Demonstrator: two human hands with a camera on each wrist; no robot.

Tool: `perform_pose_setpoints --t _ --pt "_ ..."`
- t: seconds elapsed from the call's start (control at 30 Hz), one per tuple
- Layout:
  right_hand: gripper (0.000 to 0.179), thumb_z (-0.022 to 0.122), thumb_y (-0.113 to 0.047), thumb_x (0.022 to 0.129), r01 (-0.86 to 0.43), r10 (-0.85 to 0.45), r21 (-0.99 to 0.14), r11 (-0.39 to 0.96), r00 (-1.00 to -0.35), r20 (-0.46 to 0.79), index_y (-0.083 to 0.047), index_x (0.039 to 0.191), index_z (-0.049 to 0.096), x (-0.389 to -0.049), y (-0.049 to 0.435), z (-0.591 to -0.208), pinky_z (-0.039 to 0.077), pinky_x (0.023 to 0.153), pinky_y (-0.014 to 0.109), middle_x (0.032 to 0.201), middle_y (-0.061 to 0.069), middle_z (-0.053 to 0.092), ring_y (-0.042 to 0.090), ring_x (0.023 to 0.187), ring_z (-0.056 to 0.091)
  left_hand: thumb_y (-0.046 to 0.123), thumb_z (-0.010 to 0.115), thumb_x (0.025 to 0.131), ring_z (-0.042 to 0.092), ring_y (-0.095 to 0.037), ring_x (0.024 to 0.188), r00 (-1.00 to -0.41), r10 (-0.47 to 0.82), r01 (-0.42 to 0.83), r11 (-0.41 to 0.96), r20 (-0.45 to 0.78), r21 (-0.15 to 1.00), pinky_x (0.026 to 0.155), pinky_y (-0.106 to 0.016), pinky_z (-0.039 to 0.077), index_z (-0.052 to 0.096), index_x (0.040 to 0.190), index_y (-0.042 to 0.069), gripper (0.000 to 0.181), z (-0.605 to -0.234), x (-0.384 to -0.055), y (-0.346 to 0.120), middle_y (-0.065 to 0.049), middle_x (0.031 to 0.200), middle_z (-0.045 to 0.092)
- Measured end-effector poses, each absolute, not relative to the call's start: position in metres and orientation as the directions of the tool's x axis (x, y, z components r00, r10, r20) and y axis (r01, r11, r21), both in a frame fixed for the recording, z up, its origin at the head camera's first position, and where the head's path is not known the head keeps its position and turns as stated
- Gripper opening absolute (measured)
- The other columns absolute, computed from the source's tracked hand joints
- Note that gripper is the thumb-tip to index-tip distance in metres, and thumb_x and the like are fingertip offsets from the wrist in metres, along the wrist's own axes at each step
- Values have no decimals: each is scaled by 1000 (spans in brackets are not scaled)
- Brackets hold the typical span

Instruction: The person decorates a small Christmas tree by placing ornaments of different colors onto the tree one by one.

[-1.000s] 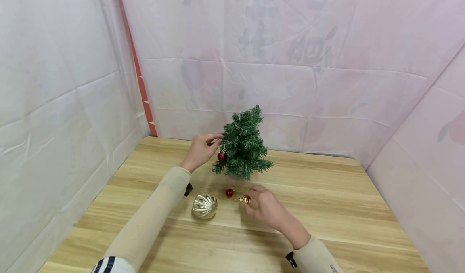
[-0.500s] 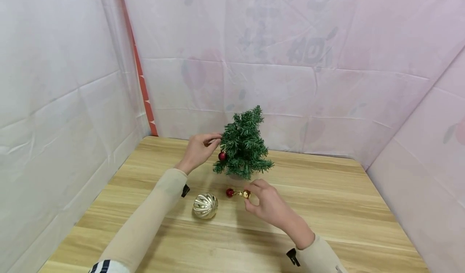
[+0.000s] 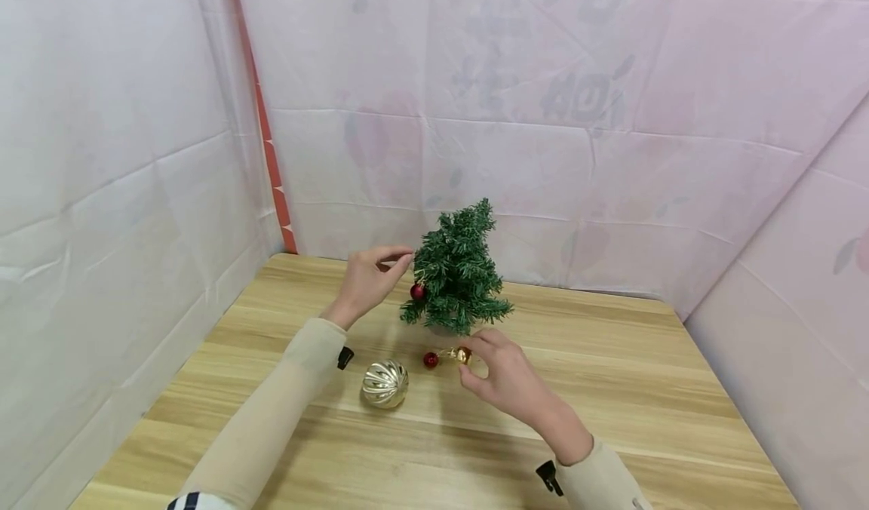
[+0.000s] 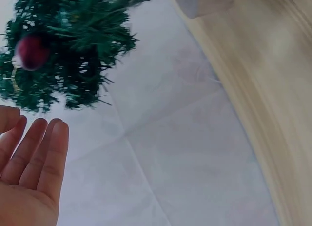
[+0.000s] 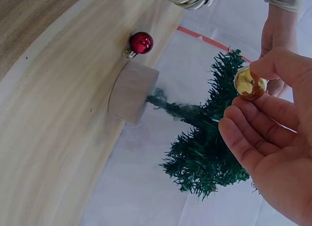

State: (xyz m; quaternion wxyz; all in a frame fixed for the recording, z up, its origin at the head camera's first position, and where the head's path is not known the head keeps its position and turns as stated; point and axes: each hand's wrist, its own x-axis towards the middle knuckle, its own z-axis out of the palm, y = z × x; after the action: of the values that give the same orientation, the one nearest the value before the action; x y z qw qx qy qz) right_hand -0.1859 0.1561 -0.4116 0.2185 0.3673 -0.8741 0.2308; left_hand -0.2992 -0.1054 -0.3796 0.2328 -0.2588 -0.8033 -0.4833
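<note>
- The gold ball (image 5: 249, 84) sat between the thumb and fingertips of your right hand (image 3: 505, 378), in front of the tree; you likely pinched it by its sides because it was small and smooth.
- Your remaining fingers lay extended below it, perhaps to avoid crowding the grip.
- Your left hand (image 3: 366, 278) held nothing visible: its fingers were fairly straight, tips just beside the foliage, probably to be near the branches without bending them.
- The small green tree (image 3: 458, 268) stood on a wide round base (image 5: 134, 92), which presumably steadied it.
- One red ball (image 3: 417, 291) hung on the tree's left side, apparently by its gold loop.
- Another red ball (image 3: 431, 360) lay before the base, and the ridged gold ball (image 3: 385, 384) lay to its left, both within your easy reach on the wooden table (image 3: 407, 465).
</note>
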Motion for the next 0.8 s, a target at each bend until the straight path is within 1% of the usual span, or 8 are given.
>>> perform_pose_setpoints --t 0.13,0.27,0.43,0.57,0.67,0.8 --pt "26 76 -11 80 -747 -537 -233 622 -625 567 -6 105 73 -187 159 -411 57 71 24 95 2 67 12 85 63 19 68 96 72 -13 87 -742 204 658 398 638 639 72 -24 59 75 113 7 22 -373 -291 -104 -5 104 76" --pt "24 75 -12 81 -746 -537 -233 624 -626 566 -6 105 72 -188 160 -407 56 70 24 95 1 67 10 84 61 22 68 96 71 -10 84 -728 226 675 398 647 621 70 -23 59 75 113 8 23 -369 -283 -102 -3 102 76" --pt "25 76 -11 82 -739 -530 -247 627 -637 561 -5 106 72 -187 161 -400 56 70 25 97 2 67 10 86 60 20 68 96 71 -9 81 -685 243 720 370 687 587 68 -23 59 76 108 8 20 -366 -275 -96 -3 97 76" --pt "24 75 -12 83 -738 -529 -247 628 -638 559 -6 106 72 -187 162 -396 56 71 28 99 1 68 13 88 62 20 67 97 71 -8 74 -655 275 751 336 704 568 65 -24 59 77 103 8 17 -364 -270 -92 -1 90 76" --pt "25 75 -13 83 -746 -537 -228 625 -624 568 -6 107 71 -189 162 -393 56 73 30 99 1 68 15 89 63 18 67 96 69 -7 69 -648 316 761 311 693 570 62 -24 59 77 101 6 16 -363 -266 -90 -2 87 75" --pt "26 75 -13 83 -749 -533 -207 629 -610 586 -5 107 71 -191 163 -389 56 73 30 99 2 68 16 88 64 17 67 96 67 -6 69 -655 403 753 283 639 594 63 -24 58 77 102 5 17 -362 -262 -86 -5 88 75"
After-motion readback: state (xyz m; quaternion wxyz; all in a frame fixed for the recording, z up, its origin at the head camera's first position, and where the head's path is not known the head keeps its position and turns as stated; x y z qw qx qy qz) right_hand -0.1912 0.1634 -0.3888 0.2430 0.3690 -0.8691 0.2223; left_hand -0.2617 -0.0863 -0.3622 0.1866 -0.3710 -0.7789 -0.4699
